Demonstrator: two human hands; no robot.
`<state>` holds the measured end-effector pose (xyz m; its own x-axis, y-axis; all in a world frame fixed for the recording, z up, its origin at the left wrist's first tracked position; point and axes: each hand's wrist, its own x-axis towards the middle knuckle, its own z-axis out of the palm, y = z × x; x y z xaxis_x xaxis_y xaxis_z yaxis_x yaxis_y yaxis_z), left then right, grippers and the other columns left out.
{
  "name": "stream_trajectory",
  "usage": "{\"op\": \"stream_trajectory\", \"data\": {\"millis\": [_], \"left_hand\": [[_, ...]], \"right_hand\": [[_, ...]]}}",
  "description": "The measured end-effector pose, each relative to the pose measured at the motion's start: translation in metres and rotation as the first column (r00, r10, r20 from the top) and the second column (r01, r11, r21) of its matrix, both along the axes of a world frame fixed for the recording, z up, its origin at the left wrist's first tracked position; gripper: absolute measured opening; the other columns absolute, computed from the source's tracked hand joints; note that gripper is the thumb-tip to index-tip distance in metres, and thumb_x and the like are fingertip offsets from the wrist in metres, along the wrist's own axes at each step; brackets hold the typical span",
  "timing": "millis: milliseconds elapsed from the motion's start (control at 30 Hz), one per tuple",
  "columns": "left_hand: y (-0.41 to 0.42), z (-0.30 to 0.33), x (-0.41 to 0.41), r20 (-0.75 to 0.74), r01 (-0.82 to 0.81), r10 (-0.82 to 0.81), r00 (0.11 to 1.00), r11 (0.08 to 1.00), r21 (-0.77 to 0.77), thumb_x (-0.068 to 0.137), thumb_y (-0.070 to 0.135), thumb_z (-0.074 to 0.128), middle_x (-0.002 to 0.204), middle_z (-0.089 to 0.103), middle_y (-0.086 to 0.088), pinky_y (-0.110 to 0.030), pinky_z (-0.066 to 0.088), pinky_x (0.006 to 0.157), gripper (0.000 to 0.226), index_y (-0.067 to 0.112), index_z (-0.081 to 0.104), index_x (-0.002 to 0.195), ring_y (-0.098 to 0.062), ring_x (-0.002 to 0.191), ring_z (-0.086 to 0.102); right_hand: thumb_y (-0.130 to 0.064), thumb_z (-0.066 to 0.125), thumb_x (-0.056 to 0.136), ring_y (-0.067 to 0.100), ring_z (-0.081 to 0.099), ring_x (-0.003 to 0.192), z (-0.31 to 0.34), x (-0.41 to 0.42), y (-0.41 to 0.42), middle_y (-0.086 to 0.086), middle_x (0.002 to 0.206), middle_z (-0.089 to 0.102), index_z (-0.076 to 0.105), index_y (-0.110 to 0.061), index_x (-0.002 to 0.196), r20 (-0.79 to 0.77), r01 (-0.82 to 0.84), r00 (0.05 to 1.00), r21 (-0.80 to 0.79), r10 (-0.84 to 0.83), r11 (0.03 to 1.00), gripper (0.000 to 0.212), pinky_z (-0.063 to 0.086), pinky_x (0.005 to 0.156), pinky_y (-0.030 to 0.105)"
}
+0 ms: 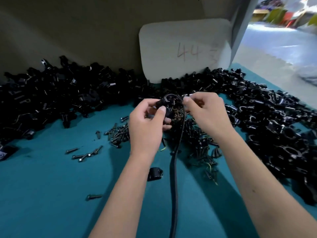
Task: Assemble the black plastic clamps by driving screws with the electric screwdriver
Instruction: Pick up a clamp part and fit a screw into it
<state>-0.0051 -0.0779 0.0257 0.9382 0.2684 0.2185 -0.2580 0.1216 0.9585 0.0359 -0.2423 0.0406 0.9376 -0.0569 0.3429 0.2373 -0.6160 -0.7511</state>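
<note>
A black clamp [163,107] is held up over the middle of the desk [51,186], gripped in the left hand [147,124] with the thumb curled across its front and the fingers wrapped behind. The clamp sits at the fingertips, not deep in the palm. Just beside it, the right hand [204,112] is brought in close, thumb and forefinger pinched together on something small at the clamp's upper edge; what is pinched is too small to make out. A black cable [175,160] is seen running from the near edge of the desk up between the two forearms and looping over the clamp. Loose screws [118,133] are scattered under and left of the hands. Heaps of black clamp parts [60,93] are banked along the far edge and down the right side. A white card [185,48] marked 44 is propped at the back.
</note>
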Motion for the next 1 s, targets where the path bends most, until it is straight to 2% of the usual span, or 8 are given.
{"op": "stream_trajectory", "data": {"millis": [100, 233, 333, 467, 700, 767, 867, 1000], "left_hand": [[-0.027, -0.001, -0.003, 0.005, 0.059, -0.06, 0.998, 0.995, 0.083, 0.096, 0.006, 0.061, 0.072, 0.063, 0.012, -0.031, 0.061, 0.062, 0.022, 0.025, 0.07, 0.089, -0.02, 0.068, 0.073], [-0.044, -0.019, -0.013, -0.045, 0.145, -0.138, 0.989, 0.962, 0.232, 0.099, 0.003, 0.059, 0.082, 0.068, 0.01, -0.027, 0.061, 0.065, 0.023, 0.023, 0.069, 0.094, -0.016, 0.067, 0.073], [-0.031, -0.031, -0.009, -0.024, 0.103, -0.104, 0.994, 0.89, 0.444, 0.098, 0.004, 0.06, 0.096, 0.066, -0.004, -0.026, 0.061, 0.069, 0.024, 0.026, 0.069, 0.095, -0.011, 0.068, 0.073], [-0.007, -0.031, 0.005, -0.015, 0.093, -0.097, 0.995, 0.886, 0.454, 0.097, 0.002, 0.061, 0.097, 0.067, -0.007, -0.027, 0.062, 0.071, 0.029, 0.03, 0.068, 0.094, -0.013, 0.069, 0.074], [0.025, -0.032, 0.012, -0.026, 0.045, -0.037, 0.999, 0.9, 0.434, 0.089, 0.01, 0.072, 0.087, 0.073, 0.005, -0.034, 0.061, 0.077, 0.018, 0.028, 0.071, 0.092, -0.015, 0.077, 0.076], [0.027, -0.03, 0.009, -0.022, 0.045, -0.039, 0.999, 0.896, 0.442, 0.084, 0.012, 0.078, 0.087, 0.074, 0.012, -0.026, 0.058, 0.076, 0.021, 0.031, 0.071, 0.091, -0.012, 0.081, 0.074], [0.03, -0.029, 0.004, -0.053, 0.074, -0.058, 0.997, 0.924, 0.376, 0.083, 0.002, 0.08, 0.086, 0.075, 0.005, -0.027, 0.058, 0.075, 0.027, 0.024, 0.073, 0.097, -0.018, 0.078, 0.075], [0.041, -0.034, -0.014, -0.09, 0.073, -0.04, 0.995, 0.909, 0.41, 0.079, 0.003, 0.082, 0.092, 0.076, 0.01, -0.023, 0.058, 0.075, 0.037, 0.029, 0.074, 0.103, -0.011, 0.08, 0.072]], "right_hand": [[-0.011, 0.064, 0.094, 0.03, 0.057, 0.11, -0.012, 0.022, -0.028, 0.006, 0.108, 0.071, 0.074, -0.022, 0.111, 0.069, 0.29, 0.953, -0.495, -0.296, 0.819, 0.023, 0.047, 0.09, 0.038], [-0.004, 0.061, 0.091, 0.037, 0.022, 0.149, -0.011, 0.058, -0.042, 0.012, 0.159, 0.033, 0.041, -0.036, 0.154, -0.228, 0.104, 0.898, -0.72, -0.376, 0.686, 0.074, 0.032, 0.113, 0.058], [0.003, 0.054, 0.093, 0.038, 0.029, 0.147, -0.013, 0.073, -0.045, 0.011, 0.16, 0.033, 0.041, -0.038, 0.155, -0.35, -0.017, 0.88, -0.697, -0.319, 0.717, 0.076, 0.031, 0.116, 0.06], [0.004, 0.065, 0.091, 0.033, 0.061, 0.11, -0.013, 0.077, -0.048, 0.012, 0.128, 0.067, 0.074, -0.022, 0.122, -0.138, 0.079, 0.966, -0.646, -0.218, 0.759, 0.041, 0.052, 0.086, 0.037], [-0.035, 0.061, 0.104, 0.028, 0.064, 0.075, -0.004, 0.054, -0.034, 0.005, 0.079, 0.07, 0.077, -0.013, 0.102, 0.066, 0.274, 0.961, -0.323, -0.268, 0.906, 0.028, 0.052, 0.069, 0.039], [-0.034, 0.052, 0.108, 0.025, 0.06, 0.06, -0.006, 0.04, -0.016, 0.0, 0.068, 0.061, 0.072, -0.014, 0.098, 0.014, 0.132, 0.991, -0.022, -0.132, 0.991, 0.031, 0.049, 0.056, 0.038], [-0.025, 0.049, 0.109, 0.013, 0.048, 0.045, -0.016, 0.009, 0.022, 0.002, 0.077, 0.063, 0.071, -0.017, 0.098, -0.015, -0.131, 0.988, 0.447, 0.154, 0.885, 0.026, 0.036, 0.041, 0.024], [-0.024, 0.051, 0.108, 0.011, 0.044, 0.053, -0.034, -0.019, 0.05, 0.0, 0.081, 0.064, 0.078, -0.022, 0.106, -0.002, -0.184, 0.966, 0.694, 0.257, 0.696, 0.027, 0.033, 0.045, 0.021]]}}
